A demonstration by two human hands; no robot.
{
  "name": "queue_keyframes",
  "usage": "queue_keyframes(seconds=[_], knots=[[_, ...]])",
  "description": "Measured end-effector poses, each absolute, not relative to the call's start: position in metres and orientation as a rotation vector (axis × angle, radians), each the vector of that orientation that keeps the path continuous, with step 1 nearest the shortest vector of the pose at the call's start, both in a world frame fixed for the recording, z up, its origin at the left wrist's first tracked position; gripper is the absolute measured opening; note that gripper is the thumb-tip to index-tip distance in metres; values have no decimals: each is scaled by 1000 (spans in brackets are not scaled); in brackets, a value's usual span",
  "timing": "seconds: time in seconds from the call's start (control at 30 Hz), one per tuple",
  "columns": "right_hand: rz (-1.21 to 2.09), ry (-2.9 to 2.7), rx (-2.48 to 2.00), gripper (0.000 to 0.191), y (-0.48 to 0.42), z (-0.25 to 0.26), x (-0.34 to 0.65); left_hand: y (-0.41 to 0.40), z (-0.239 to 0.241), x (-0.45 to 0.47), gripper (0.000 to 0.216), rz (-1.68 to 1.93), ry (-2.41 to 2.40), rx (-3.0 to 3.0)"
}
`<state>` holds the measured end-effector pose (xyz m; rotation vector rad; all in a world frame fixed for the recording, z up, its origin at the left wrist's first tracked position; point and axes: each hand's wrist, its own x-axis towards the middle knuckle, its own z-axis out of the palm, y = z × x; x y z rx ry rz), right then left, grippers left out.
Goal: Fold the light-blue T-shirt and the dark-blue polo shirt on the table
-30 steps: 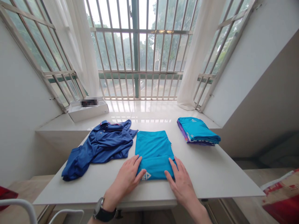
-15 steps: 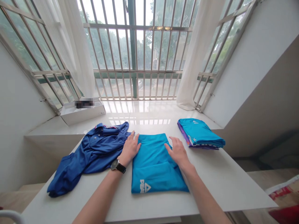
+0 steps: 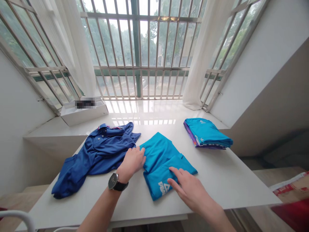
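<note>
A folded turquoise shirt [image 3: 166, 158] with a white logo lies turned at an angle on the white table. My left hand [image 3: 132, 162], with a black-strapped watch at the wrist, is closed at the shirt's left edge, its fingertips on the fabric. Over the lower right part, beside the logo, my right hand [image 3: 189, 187] has its thumb and forefinger apart, with fingertips touching the cloth. To the left, a dark blue polo shirt [image 3: 96, 154] is spread loosely, its collar toward the window and close to my left hand.
A stack of folded clothes [image 3: 207, 133], turquoise on top and purple beneath, sits at the table's right. On the sill at left is a white box [image 3: 84, 114] with blurred contents. White curtains [image 3: 193, 80] hang by the barred window. A white curved rail [image 3: 19, 214] shows at lower left.
The turquoise shirt has turned counterclockwise on the table. My right hand has come down from its upper right edge to near the logo; my left hand has lowered slightly. The view has tilted down.
</note>
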<state>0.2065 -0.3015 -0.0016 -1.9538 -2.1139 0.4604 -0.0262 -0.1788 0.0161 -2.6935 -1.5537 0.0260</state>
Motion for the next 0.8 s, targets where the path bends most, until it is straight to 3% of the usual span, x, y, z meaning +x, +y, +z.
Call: queue_keyframes(seconds=[0.27, 0.43, 0.6, 0.8], knots=[[158, -2245, -2153, 56, -223, 8, 246, -268, 23, -13, 28, 51, -1588, -2870], [-80, -2378, -2096, 54, -175, 8, 247, -293, 22, 23, 30, -79, -1248, -3078], [-180, -2175, -2099, 59, -208, -10, 243, -268, 22, 17, 29, -415, -1063, -3113], [28, -1991, -2319, 72, -249, -47, 240, -242, -24, -19, 60, -371, -1300, -2922]])
